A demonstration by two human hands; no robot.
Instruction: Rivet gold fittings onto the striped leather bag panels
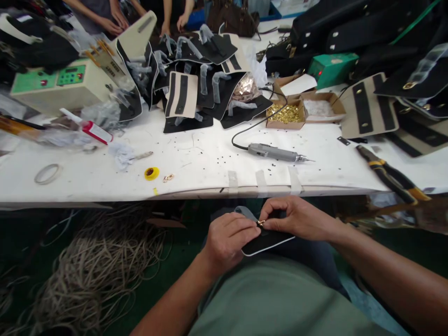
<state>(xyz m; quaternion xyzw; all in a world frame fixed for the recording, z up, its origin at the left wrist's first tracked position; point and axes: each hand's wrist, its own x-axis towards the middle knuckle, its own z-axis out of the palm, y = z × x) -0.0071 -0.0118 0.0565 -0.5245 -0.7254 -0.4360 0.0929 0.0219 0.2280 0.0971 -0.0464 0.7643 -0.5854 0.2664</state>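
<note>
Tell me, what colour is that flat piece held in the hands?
Black flat piece with a pale edge, seen in the head view.

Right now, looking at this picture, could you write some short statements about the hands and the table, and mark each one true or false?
1. Both hands, the left hand and the right hand, pinch a small gold fitting on a black panel. True.
2. The electric screwdriver is in the right hand. False: it lies on the white table.
3. The small box holds gold pieces. True.
4. The pliers have red handles. False: black and yellow.
</note>
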